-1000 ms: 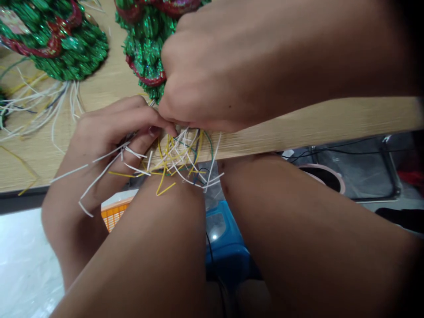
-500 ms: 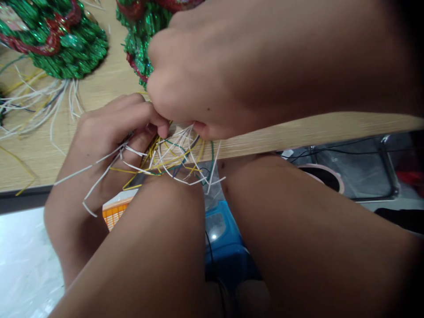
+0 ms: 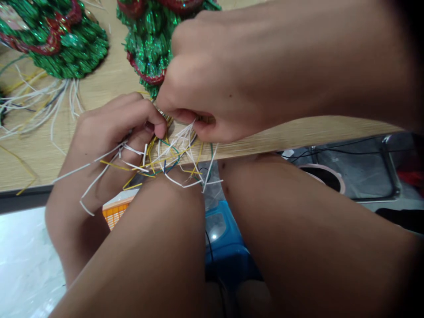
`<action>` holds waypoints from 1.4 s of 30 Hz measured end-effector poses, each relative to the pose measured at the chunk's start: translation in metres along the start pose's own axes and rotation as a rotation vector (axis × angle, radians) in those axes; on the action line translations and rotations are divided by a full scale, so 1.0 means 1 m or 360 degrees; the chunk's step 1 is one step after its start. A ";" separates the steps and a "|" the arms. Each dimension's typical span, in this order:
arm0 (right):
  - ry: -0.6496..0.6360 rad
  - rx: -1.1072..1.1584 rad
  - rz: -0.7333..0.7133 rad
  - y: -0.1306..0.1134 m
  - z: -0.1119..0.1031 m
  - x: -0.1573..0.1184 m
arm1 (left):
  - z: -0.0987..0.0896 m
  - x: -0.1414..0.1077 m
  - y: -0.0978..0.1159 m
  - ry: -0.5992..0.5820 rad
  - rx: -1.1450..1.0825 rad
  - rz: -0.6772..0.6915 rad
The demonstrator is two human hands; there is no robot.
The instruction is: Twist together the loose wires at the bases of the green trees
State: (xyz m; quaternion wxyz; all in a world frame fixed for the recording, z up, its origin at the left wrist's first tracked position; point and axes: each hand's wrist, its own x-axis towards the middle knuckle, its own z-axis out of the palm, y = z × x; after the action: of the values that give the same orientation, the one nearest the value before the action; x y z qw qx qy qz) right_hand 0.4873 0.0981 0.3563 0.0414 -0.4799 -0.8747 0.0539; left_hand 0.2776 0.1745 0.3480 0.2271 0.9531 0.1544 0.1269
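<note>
Thin white, yellow, green and blue wires [image 3: 180,148] fan out at the table's near edge, below a glittery green Christmas tree figure [image 3: 149,48] with red garland. My left hand [image 3: 115,128] is closed, with white wires running between its fingers and a yellow bunch by the thumb and index tips. My right hand [image 3: 202,84] is curled just in front of the tree, pinching the gathered white wires between thumb and fingers. Its knuckles hide where the wires meet the tree base.
A second green tree figure [image 3: 66,39] lies at the upper left, its loose wires [image 3: 39,106] spread over the wooden table [image 3: 109,79]. Below the edge are my bare knees [image 3: 165,212], an orange basket [image 3: 114,212], a blue plastic item [image 3: 225,234] and a roll of tape [image 3: 326,176].
My right hand has shifted slightly right, showing more of the nearer tree and opening a small gap among its fingers. The loose wire ends have moved a little. My left hand barely moved.
</note>
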 end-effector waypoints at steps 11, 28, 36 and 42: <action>0.0058 -0.0481 0.0154 -0.029 -0.007 0.001 | 0.000 0.002 -0.003 -0.0012 -0.0063 0.0019; 0.0294 -0.0186 0.0235 -0.029 0.007 -0.006 | 0.001 -0.003 0.004 0.0029 -0.0030 -0.0013; 0.0319 -0.0189 0.0256 -0.028 0.008 -0.007 | 0.003 -0.001 0.005 0.0035 -0.0034 0.0090; 0.0474 -0.0053 0.0277 -0.031 0.011 -0.013 | 0.004 -0.003 -0.005 0.0141 -0.0108 -0.0018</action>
State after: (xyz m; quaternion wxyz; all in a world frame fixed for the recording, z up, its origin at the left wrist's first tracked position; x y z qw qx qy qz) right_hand 0.4669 0.0694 0.3497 0.1579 -0.5572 -0.8147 -0.0287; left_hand 0.2749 0.1763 0.3415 0.2529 0.9375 0.1653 0.1729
